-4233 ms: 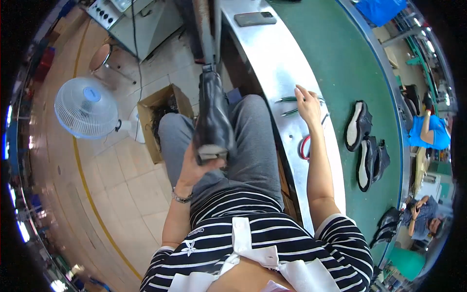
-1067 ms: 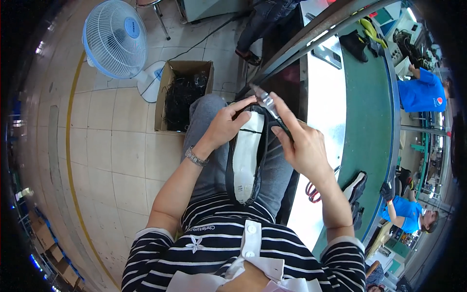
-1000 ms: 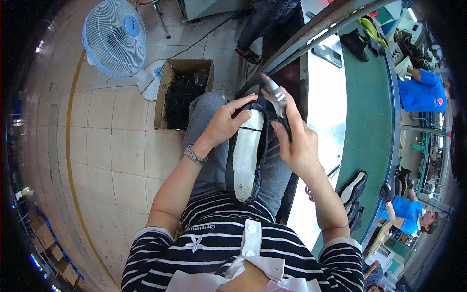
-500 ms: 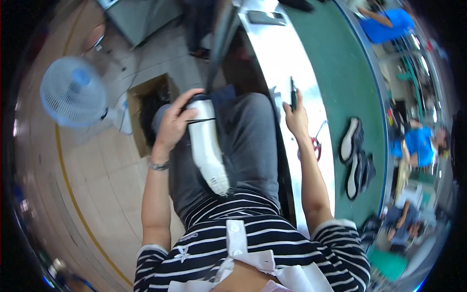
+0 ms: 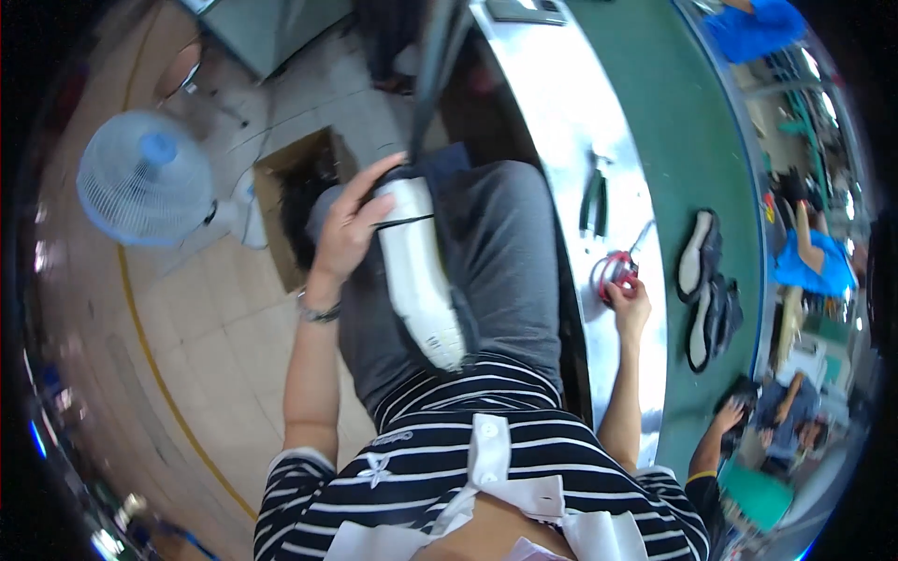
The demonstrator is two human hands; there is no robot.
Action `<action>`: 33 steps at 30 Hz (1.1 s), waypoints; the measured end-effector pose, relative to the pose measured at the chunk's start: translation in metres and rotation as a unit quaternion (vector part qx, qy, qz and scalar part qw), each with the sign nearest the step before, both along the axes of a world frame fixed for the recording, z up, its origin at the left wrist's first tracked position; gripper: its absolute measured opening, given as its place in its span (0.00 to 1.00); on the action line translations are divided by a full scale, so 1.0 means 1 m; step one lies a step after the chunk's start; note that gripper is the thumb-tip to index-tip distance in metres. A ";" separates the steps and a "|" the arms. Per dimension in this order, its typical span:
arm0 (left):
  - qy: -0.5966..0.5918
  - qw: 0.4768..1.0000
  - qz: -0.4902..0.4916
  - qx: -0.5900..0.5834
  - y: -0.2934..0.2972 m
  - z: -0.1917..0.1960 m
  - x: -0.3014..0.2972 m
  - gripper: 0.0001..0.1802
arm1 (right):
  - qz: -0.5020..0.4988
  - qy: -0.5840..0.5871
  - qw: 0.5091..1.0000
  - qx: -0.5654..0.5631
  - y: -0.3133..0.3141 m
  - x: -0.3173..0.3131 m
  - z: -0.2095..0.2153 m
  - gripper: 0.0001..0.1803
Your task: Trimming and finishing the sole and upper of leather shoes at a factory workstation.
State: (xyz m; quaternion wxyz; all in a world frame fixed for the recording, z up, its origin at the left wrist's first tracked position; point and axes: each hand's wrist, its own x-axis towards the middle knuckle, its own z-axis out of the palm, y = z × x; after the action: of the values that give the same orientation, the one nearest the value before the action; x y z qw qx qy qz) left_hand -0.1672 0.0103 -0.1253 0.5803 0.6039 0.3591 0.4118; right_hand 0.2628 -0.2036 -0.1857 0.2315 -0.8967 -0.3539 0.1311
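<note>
My left hand (image 5: 346, 234) is closed around one end of a dark shoe (image 5: 419, 271). The shoe's long white underside faces up, with a black line across it, and it lies over my lap. On the metal bench to my right, my right hand (image 5: 630, 307) has its fingers closed on the red handles of a pair of scissors (image 5: 615, 271). Their blades point away along the bench. Just beyond them rest pliers (image 5: 594, 201) with dark green handles, touched by neither hand.
Several dark shoes with pale soles (image 5: 697, 257) lie on the green belt (image 5: 655, 112) beside the metal bench (image 5: 571, 84). At left stand a fan (image 5: 145, 178) and a cardboard box (image 5: 276, 201) with dark contents. A dark upright bar (image 5: 435, 75) rises ahead. People in blue work at far right.
My right hand has let go of the pliers, which now lie on the bench. It has drawn back toward me and taken hold of the scissors. My left hand keeps the shoe.
</note>
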 end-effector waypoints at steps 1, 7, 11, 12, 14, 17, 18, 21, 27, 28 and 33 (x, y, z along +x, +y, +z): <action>0.023 0.999 0.030 -0.001 -0.004 -0.001 0.002 0.24 | -0.029 0.108 0.993 0.027 0.002 -0.001 0.010 0.23; 0.072 0.969 0.234 0.044 -0.068 0.013 0.018 0.33 | 0.054 0.494 0.859 0.121 0.028 -0.083 0.094 0.23; 0.156 0.935 0.287 0.137 -0.089 0.021 0.025 0.33 | 0.183 0.598 0.778 -0.051 0.041 -0.157 0.151 0.49; 0.183 0.927 0.286 0.160 -0.087 0.022 0.025 0.31 | 0.203 0.638 0.737 -0.093 0.047 -0.172 0.160 0.52; 0.199 0.914 0.300 0.185 -0.080 0.026 0.031 0.23 | 0.208 0.666 0.704 -0.135 0.040 -0.185 0.160 0.56; 0.205 0.905 0.310 0.207 -0.071 0.023 0.033 0.15 | 0.227 0.677 0.681 -0.163 0.044 -0.193 0.163 0.51; 0.199 0.905 0.313 0.206 -0.069 0.019 0.034 0.12 | 0.186 0.706 0.662 -0.168 0.047 -0.198 0.164 0.48; 0.176 0.909 0.329 0.187 -0.071 0.013 0.038 0.07 | 0.193 0.687 0.680 -0.167 0.056 -0.209 0.155 0.42; 0.195 0.895 0.340 0.211 -0.066 0.017 0.040 0.06 | 0.231 0.585 0.763 -0.152 0.062 -0.213 0.140 0.29; 0.220 0.876 0.345 0.254 -0.063 0.019 0.040 0.05 | 0.231 0.588 0.761 -0.149 0.060 -0.214 0.138 0.29; 0.268 0.845 0.343 0.310 -0.071 0.029 0.045 0.03 | 0.278 0.455 0.846 -0.024 0.045 -0.193 0.134 0.17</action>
State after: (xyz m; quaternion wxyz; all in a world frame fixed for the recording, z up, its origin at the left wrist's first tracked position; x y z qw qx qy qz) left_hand -0.1224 -0.0608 -0.0964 0.0661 0.6773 0.5385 0.4970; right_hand 0.0695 -0.1581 -0.0514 0.2993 -0.6061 -0.4399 0.5912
